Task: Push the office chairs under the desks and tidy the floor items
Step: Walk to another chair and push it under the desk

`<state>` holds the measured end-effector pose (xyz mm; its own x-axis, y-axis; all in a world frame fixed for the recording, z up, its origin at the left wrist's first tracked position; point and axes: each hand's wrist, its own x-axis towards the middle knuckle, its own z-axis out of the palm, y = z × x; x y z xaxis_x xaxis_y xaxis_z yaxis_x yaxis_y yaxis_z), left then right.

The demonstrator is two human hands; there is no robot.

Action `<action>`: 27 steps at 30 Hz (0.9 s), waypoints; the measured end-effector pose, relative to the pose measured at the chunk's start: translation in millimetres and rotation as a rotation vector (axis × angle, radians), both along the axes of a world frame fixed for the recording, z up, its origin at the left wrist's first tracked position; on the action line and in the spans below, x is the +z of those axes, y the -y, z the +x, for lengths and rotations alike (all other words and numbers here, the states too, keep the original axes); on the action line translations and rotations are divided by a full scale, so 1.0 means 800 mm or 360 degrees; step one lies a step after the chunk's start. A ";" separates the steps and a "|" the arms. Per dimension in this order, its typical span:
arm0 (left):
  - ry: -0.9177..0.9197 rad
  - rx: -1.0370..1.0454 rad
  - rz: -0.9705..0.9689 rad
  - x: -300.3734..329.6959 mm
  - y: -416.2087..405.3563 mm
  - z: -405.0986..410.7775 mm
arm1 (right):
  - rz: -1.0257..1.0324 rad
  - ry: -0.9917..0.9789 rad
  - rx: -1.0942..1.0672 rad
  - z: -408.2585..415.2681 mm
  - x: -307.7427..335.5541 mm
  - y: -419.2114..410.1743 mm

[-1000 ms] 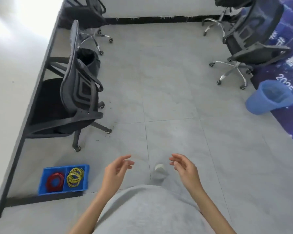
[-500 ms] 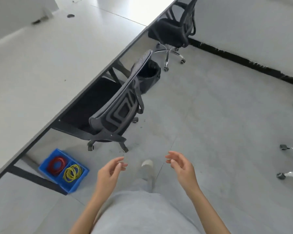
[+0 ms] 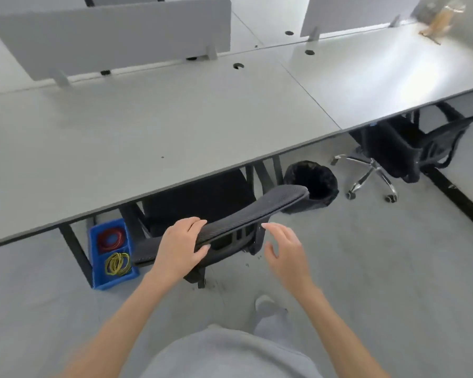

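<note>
A: Where's the chair point(image 3: 257, 211)?
B: Seat's tucked under the bench point(image 3: 148, 126) front edge, backrest top sticking out twd the person.
A: Hands?
B: Left hand point(image 3: 179, 248) clamped on the backrest top, thumb under. Right hand point(image 3: 286, 253) loose, fingers spread, just beside the backrest, not touching.
A: Floor stuff?
B: Blue bin point(image 3: 112, 255) w/ red & yellow bands by the bench leg, left of chair. Black wastebasket point(image 3: 311, 184) at the bench edge, right of it. 2nd chair point(image 3: 404, 154) under the far-right bench.
</note>
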<state>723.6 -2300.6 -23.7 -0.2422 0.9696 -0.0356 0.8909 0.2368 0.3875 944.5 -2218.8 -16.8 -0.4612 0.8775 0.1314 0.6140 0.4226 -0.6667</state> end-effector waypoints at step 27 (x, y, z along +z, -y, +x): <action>-0.0189 0.0538 -0.0531 -0.016 0.046 0.082 | 0.0472 0.0796 0.0921 0.029 -0.021 -0.091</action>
<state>788.9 -2337.8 -36.5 -0.5628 0.7762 -0.2843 0.7760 0.6146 0.1418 967.6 -2145.7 -33.3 -0.8959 0.4439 -0.0206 0.4399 0.8793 -0.1824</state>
